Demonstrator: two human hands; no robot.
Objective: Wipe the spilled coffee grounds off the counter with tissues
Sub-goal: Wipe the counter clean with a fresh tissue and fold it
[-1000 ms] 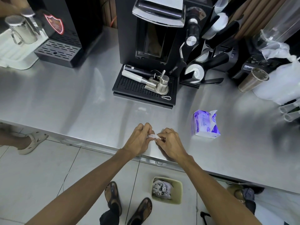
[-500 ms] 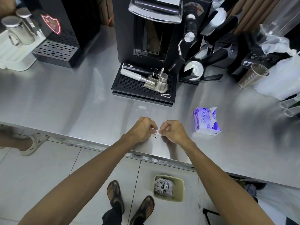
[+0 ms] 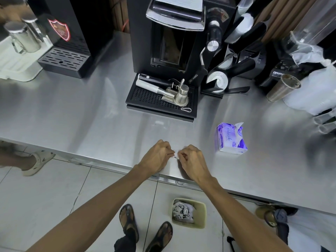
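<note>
Two sandalled feet [image 3: 145, 231] stand on the tiled floor, with a small bin [image 3: 197, 214] of crumpled paper just to their right. Above them, at the front edge of the steel counter [image 3: 81, 124], the left hand [image 3: 156, 157] and right hand [image 3: 190, 160] sit knuckle to knuckle, both curled into loose fists with fingertips pinched inward. A sliver of white shows between them (probably tissue, too small to confirm), and whether either hand actually grips it cannot be told. A few dark specks [image 3: 175, 157], seemingly coffee grounds, lie on the counter in the gap between the fists. To the right, well apart from the hands, rests a purple tissue pack [image 3: 230, 139] with a sheet poking from its top. Farther back, a black drip tray [image 3: 160, 100] carries a portafilter [image 3: 154, 88] and a small metal jug [image 3: 181, 94], in front of the black coffee machine [image 3: 163, 33].
</note>
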